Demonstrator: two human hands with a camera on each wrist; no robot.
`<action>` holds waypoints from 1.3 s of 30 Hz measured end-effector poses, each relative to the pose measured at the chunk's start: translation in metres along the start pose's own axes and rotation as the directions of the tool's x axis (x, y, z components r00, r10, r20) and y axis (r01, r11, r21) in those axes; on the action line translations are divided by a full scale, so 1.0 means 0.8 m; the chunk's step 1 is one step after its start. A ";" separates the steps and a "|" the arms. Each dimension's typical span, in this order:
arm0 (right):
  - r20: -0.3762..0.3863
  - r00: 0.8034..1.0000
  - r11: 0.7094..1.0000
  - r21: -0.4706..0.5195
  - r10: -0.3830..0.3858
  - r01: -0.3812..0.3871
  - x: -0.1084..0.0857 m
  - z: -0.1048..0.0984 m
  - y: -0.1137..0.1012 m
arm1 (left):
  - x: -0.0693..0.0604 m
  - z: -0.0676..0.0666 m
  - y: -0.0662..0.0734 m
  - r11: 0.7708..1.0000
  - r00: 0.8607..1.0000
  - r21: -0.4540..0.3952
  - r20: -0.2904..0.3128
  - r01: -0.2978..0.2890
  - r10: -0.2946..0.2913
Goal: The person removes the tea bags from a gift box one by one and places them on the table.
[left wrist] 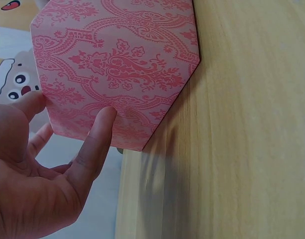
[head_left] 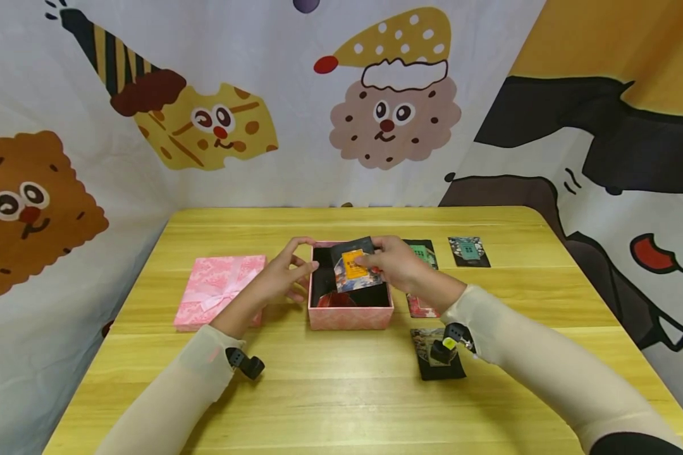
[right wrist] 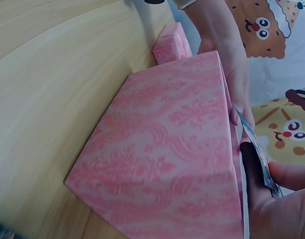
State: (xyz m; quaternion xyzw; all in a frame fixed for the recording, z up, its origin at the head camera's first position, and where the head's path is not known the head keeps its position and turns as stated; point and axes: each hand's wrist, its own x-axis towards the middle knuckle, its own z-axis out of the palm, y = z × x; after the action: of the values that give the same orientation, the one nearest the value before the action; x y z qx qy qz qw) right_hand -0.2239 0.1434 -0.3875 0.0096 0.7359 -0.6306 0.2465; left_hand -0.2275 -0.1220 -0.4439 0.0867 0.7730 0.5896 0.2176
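A pink patterned gift box (head_left: pixel 350 319) stands uncovered on the table, its inside black, with a reddish item (head_left: pixel 337 299) lying low in it. Over the opening, my right hand (head_left: pixel 405 262) pinches a small flat dark packet (head_left: pixel 346 270) with an orange label between thumb and fingers. The right wrist view shows this packet (right wrist: pixel 259 144) nearly edge-on above the rim. My left hand (head_left: pixel 279 278) touches the box at its left side, fingers loosely spread. In the left wrist view, one extended finger lies against the patterned wall (left wrist: pixel 127 74).
Left of the box sits its pink lid (head_left: pixel 222 287) with a ribbon bow. To the right lie a teal-labelled packet (head_left: pixel 469 251), a green-labelled one (head_left: pixel 422 251), a red one (head_left: pixel 421 308) partly under my forearm, and a black one (head_left: pixel 441 370) nearer the front. A cartoon-printed cloth (head_left: pixel 296 183) hangs behind the table.
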 end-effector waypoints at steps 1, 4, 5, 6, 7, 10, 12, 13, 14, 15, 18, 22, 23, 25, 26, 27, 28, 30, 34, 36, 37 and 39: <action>-0.003 1.000 1.000 0.008 0.000 0.000 -0.001 -0.003 0.000 | 0.000 0.000 0.000 1.000 1.000 -0.001 -0.001 0.002 -0.002; -0.010 1.000 1.000 0.026 0.005 -0.005 -0.005 -0.012 0.000 | 0.000 0.000 0.001 1.000 1.000 -0.002 -0.001 0.000 0.000; -0.012 1.000 0.999 0.032 0.008 -0.008 -0.006 -0.016 0.000 | -0.001 0.000 0.001 1.000 1.000 -0.003 -0.001 -0.002 0.002; -0.012 1.000 0.999 0.034 0.008 -0.008 -0.007 -0.019 0.000 | -0.001 0.000 0.001 1.000 1.000 -0.005 -0.003 -0.004 0.004; -0.017 1.000 0.999 0.040 0.013 -0.012 -0.009 -0.022 -0.001 | -0.001 0.000 0.001 1.000 1.000 -0.007 -0.006 -0.005 0.005; -0.018 1.000 0.999 0.045 0.016 -0.016 -0.012 -0.030 0.001 | -0.001 -0.001 0.001 1.000 1.000 -0.005 -0.006 -0.016 0.016; -0.017 1.000 0.999 0.051 0.013 -0.012 -0.013 -0.035 0.002 | -0.001 -0.001 0.001 1.000 1.000 0.000 -0.007 -0.016 0.016; -0.018 1.000 0.999 0.052 0.012 -0.011 -0.015 -0.037 0.002 | -0.001 -0.001 0.001 1.000 1.000 0.001 -0.006 -0.017 0.017; -0.015 1.000 0.999 0.051 0.009 -0.008 -0.016 -0.039 0.003 | -0.001 -0.001 0.001 1.000 1.000 0.004 -0.004 -0.017 0.017; -0.014 1.000 0.999 0.049 0.004 -0.004 -0.017 -0.042 0.004 | -0.001 -0.002 0.001 1.000 1.000 0.005 -0.004 -0.019 0.019; -0.007 1.000 0.999 0.038 -0.003 0.003 -0.020 -0.051 0.005 | -0.001 -0.002 0.002 1.000 1.000 0.003 -0.003 -0.022 0.022; -0.008 1.000 0.999 0.033 0.008 -0.008 -0.026 -0.062 0.006 | 0.000 -0.002 0.002 1.000 1.000 0.001 -0.004 -0.023 0.023; -0.012 1.000 0.999 0.033 0.014 -0.014 -0.027 -0.065 0.006 | 0.000 -0.002 0.001 1.000 1.000 -0.001 -0.005 -0.023 0.023; -0.017 1.000 0.999 0.040 0.017 -0.016 -0.030 -0.071 0.007 | 0.000 -0.002 0.001 1.000 1.000 -0.001 -0.008 -0.021 0.021; -0.019 1.000 0.999 0.038 0.018 -0.017 -0.031 -0.074 0.008 | 0.001 -0.002 0.001 1.000 1.000 0.001 -0.009 -0.022 0.022; -0.023 1.000 0.999 0.036 0.019 -0.018 -0.032 -0.077 0.009 | 0.001 -0.002 0.000 1.000 1.000 0.000 -0.010 -0.022 0.022; -0.027 0.999 0.999 0.034 0.019 -0.018 -0.034 -0.081 0.010 | 0.001 -0.002 0.000 1.000 1.000 0.004 -0.008 -0.024 0.024; -0.034 0.999 0.999 0.027 0.019 -0.018 -0.037 -0.089 0.013 | 0.001 -0.002 -0.001 1.000 1.000 0.009 -0.008 -0.029 0.029; -0.061 0.998 1.000 0.002 0.022 -0.022 -0.043 -0.105 0.021 | 0.001 -0.002 -0.001 0.999 0.999 0.011 -0.004 -0.033 0.033; -0.071 0.997 1.000 -0.009 0.025 -0.025 -0.046 -0.115 0.026 | 0.002 -0.002 -0.002 0.999 0.999 0.012 -0.003 -0.035 0.035; -0.080 0.996 0.999 -0.017 0.028 -0.030 -0.048 -0.119 0.029 | 0.002 -0.001 -0.002 0.999 0.999 0.012 -0.003 -0.034 0.034; -0.093 0.995 0.999 -0.035 0.032 -0.036 -0.051 -0.129 0.035 | 0.002 -0.001 -0.002 0.999 1.000 0.018 -0.008 -0.030 0.030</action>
State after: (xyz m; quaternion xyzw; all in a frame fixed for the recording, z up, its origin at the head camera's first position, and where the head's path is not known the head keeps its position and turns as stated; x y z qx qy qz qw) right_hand -0.2149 0.2574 -0.3892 0.0466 0.7576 -0.6116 0.2232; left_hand -0.2291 -0.1223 -0.4457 0.0979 0.7777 0.5862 0.2049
